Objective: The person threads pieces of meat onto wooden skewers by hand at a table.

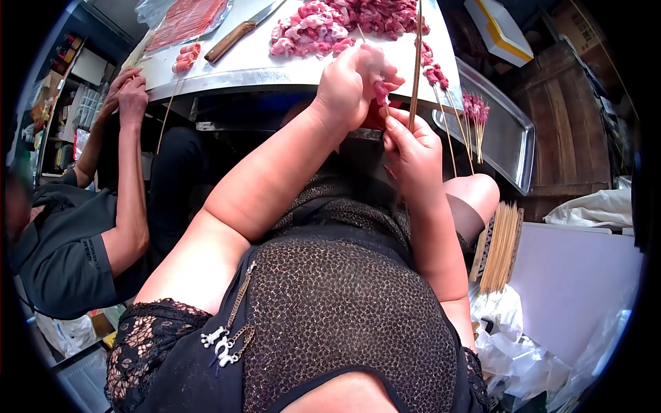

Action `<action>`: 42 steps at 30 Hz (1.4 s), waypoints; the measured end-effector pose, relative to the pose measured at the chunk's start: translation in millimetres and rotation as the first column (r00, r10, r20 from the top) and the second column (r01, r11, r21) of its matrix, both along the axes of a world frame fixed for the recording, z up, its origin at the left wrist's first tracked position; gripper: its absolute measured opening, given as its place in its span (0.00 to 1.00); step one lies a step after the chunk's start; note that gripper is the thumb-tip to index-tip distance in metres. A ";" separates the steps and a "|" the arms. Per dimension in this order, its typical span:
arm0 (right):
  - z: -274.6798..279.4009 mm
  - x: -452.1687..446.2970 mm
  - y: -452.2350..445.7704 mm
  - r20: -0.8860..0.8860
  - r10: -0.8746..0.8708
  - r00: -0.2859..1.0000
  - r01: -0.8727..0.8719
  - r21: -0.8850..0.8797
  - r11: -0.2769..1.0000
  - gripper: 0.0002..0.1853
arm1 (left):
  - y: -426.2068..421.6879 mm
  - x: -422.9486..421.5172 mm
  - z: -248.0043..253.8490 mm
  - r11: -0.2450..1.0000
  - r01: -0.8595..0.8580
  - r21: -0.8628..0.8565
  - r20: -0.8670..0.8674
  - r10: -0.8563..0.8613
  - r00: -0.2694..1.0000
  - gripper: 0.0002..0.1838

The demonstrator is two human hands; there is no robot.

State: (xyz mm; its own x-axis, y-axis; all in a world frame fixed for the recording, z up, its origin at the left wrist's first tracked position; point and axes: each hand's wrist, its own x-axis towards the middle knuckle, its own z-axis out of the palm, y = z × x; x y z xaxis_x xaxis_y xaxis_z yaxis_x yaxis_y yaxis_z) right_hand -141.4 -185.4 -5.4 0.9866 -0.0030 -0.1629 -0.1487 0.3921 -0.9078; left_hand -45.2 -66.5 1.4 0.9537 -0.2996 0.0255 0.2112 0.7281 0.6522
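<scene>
My left hand (352, 86) is closed around small pieces of pink meat (381, 92) just off the table's front edge. Close below it on the right, my right hand (413, 143) has its thumb and fingers pinched near the lower end of the meat. Thin wooden skewers (416, 65) rise upright from between its fingers. Behind my hands, a pile of cut raw meat (306, 31) lies on the white table (241, 77). Loaded skewers (435, 74) rest at the table's right edge, their bare sticks hanging over it.
A knife (237, 38), a meat roll skewer (184, 58) and sliced meat in plastic (186, 24) lie at the left. A person's hands (129, 89) are by the left corner. At the right are a metal tray (520, 148), more meat skewers (476, 110) and a bundle of bare sticks (501, 244).
</scene>
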 end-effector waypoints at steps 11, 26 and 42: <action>-29.4 -21.9 -14.2 0.160 -0.014 0.987 0.111 -0.612 0.783 0.12 | 0.0 13.4 -2.5 0.999 -0.014 -0.049 -0.076 0.010 0.997 0.11; -16.6 -20.6 -25.2 0.004 -0.022 1.000 0.022 -0.033 0.999 0.12 | 2.3 14.0 -6.6 0.952 0.283 -0.113 0.005 -0.284 0.959 0.40; -18.9 -29.9 -23.3 0.002 0.069 0.998 -0.069 -0.091 0.993 0.14 | 4.0 20.2 -12.4 0.998 0.028 0.056 0.025 -0.029 0.999 0.16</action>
State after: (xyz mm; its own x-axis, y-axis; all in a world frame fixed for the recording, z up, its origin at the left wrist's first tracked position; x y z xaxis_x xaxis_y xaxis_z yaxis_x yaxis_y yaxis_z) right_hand -171.3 -208.7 -24.3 0.9858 0.0505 -0.1600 -0.1677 0.2969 -0.9401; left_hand -25.0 -62.5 -11.0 0.9440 -0.3282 0.0329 0.2137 0.6845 0.6970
